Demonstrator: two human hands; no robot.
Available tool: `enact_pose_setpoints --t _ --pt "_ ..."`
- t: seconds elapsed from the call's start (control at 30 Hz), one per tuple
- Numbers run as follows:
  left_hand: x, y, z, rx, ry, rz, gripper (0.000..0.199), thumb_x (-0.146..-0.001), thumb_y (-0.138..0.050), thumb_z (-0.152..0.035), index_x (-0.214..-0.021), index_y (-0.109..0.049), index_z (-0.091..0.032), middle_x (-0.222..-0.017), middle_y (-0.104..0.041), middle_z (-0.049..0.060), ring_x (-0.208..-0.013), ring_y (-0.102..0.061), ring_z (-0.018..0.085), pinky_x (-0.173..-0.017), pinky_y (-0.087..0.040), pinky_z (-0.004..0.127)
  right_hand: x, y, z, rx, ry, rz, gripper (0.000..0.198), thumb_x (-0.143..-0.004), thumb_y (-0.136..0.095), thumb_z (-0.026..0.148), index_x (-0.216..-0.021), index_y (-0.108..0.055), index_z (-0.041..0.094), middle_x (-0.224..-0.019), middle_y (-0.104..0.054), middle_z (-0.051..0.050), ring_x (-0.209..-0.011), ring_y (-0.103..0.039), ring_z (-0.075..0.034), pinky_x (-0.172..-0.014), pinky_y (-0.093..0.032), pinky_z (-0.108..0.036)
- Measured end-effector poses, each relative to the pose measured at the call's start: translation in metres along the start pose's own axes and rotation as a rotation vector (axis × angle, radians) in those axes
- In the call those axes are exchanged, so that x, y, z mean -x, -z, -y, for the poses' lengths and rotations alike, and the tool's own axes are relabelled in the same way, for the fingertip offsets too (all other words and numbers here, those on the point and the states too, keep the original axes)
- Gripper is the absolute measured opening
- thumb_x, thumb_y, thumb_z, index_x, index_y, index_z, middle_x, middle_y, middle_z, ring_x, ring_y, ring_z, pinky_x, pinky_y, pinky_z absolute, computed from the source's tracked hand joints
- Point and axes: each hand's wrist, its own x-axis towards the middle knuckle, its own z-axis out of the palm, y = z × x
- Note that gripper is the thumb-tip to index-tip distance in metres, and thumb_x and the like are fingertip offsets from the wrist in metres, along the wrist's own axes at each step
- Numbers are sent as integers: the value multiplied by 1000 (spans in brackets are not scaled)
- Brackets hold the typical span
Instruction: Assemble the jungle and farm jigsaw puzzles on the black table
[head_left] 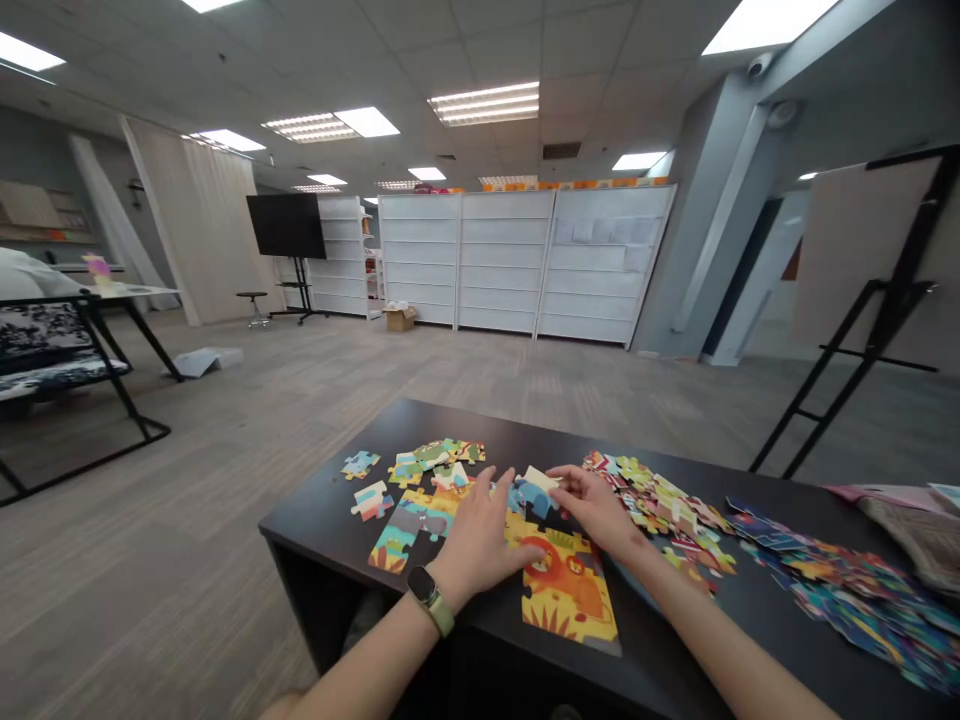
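a blue-and-cream piece sits at the far edge of the half-built puzzle, pinched between the thumb and fingers of the right hand. the left hand, a watch on its wrist, is open with fingers spread over the puzzle's middle, holding nothing that shows. loose pieces lie beyond it to the left; a mixed pile lies right of the right hand, and a darker pile farther right, all on the black table.
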Motion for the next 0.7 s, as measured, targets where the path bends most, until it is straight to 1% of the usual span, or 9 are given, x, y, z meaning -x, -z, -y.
enact_pose_setpoints --t 0.07,0.13,0.17,0.3,0.37,0.47,0.57,0.63,0.7 --pt "5 3 3 -64 -13 77 77 -76 -74 -56 -139 -49 -20 -146 -44 17 -137 -39 38 -112 -33 52 -9 6 -13 108 14 -84 39 -81 -61 45 -108 -62 17 -69 -61 1 -58 -58 -14 -56 -49 -28" --pt "9 6 5 -109 -46 131 57 -82 -67 -56 -128 -59 -24 -139 -52 13 -131 -46 35 -111 -34 51 -23 7 -20 193 16 -108 37 -81 -57 41 -108 -64 16 -70 -64 0 -59 -60 -15 -57 -49 -28" --pt "10 7 5 -122 -51 134 52 -83 -66 -56 -124 -61 -25 -136 -55 11 -128 -48 34 -110 -35 50 -31 5 -21 226 17 -111 35 -81 -56 39 -106 -66 16 -70 -65 -1 -60 -60 -16 -57 -49 -28" --pt "10 7 5 -130 -18 80 51 -80 -66 -60 -118 -64 -27 -128 -58 10 -121 -51 34 -105 -39 50 -65 -13 -13 377 41 -120 25 -76 -56 28 -93 -71 17 -68 -66 -1 -65 -60 -17 -64 -47 -28" --pt "7 8 8 -107 -17 65 48 -79 -67 -60 -113 -65 -27 -122 -61 9 -117 -53 34 -102 -41 49 -74 -23 -10 447 50 -111 22 -73 -57 26 -87 -72 19 -67 -65 0 -65 -60 -17 -66 -46 -29" --pt "3 11 19 -75 -9 29 34 -81 -67 -49 -106 -65 -25 -112 -64 10 -109 -57 33 -96 -45 45 -75 -33 -11 531 57 -90 24 -73 -58 28 -90 -72 19 -69 -66 0 -66 -61 -18 -67 -46 -30" --pt "1 14 30 -51 -14 9 22 -83 -64 -37 -100 -65 -23 -104 -65 10 -102 -60 31 -91 -47 42 -70 -35 -15 602 68 -87 27 -72 -63 31 -94 -72 19 -83 -70 -4 -78 -64 -21 -75 -47 -32" --pt "-1 16 37 -17 -33 19 20 -84 -63 -34 -100 -66 -23 -101 -66 9 -100 -61 30 -89 -47 41 -67 -35 -15 648 75 -97 27 -71 -66 33 -93 -72 20 -93 -70 -7 -87 -64 -23 -82 -47 -34" --pt "-3 19 43 21 -44 0 20 -85 -62 -32 -102 -66 -23 -102 -67 9 -100 -61 29 -90 -48 39 -65 -35 -13 689 79 -103 25 -72 -66 34 -92 -72 21 -94 -69 -7 -90 -63 -24 -84 -46 -35"
